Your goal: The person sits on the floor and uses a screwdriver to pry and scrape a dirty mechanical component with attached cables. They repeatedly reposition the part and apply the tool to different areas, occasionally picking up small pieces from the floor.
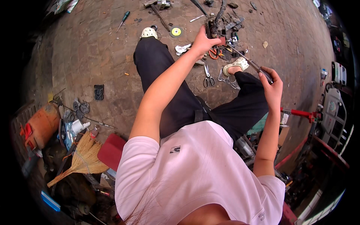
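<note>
Beyond the scissors (pixel 207 79), a dark metal assembly (pixel 213 30) is touched by the left hand (pixel 204 42), thumb and forefinger spread; whether it is gripped cannot be told. Right of the scissors, a screwdriver (pixel 255 67) is clasped by its handle in the right hand (pixel 273 85), aimed at the assembly. A dark logo (pixel 175 150) is printed on the pale shirt (pixel 200 168), a yellow label on the grinding disc (pixel 176 32) beyond-left of the scissors.

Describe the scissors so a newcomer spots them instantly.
Start at the person's dark trousers, then the pale clog on the right foot. Left of it, scissors lie on the floor, blades pointing away from the person. Dark loop handles set them apart from the orange-handled tool beyond.
</note>
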